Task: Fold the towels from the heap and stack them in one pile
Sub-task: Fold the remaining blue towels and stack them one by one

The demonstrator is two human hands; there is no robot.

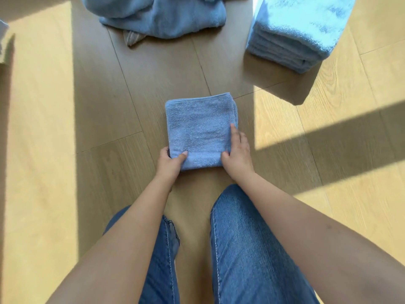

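On floor, folded towel (200, 130) lies flat, long axis pointing away.

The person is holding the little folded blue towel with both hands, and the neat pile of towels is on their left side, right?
Not quite. Both hands, left and right, do hold the folded blue towel, but the head view shows the neat pile on their right side.

Heap (162, 16) cut off above (perhaps towels)
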